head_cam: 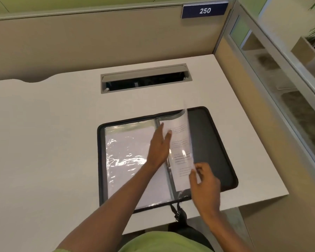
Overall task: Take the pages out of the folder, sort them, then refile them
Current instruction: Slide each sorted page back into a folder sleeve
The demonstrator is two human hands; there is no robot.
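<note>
Bench (44,142): pale grey top, bounded at the back by a beige partition.
Folder (213,142): black zip-edged display folder, lying open flat on the bench near its front edge; zip pull hangs over the front edge.
Left-hand sleeves (127,160): clear plastic pockets holding white pages, lying flat on the folder's left half, glare across the plastic.
Left hand (159,146): fingers extended and together, palm down, resting by the folder's spine, fingertips touching the raised sleeve.
Raised sleeve (180,142): clear pocket with a printed page, standing nearly upright from the spine, mid-turn; text too small to read.
Right hand (204,180): thumb and fingers pinched on the raised sleeve's lower outer edge.
Cable tray (145,78): recessed grey slot, lid ajar, behind the folder.
Sign (205,10): dark blue plate reading 250, on the partition's top right.
</note>
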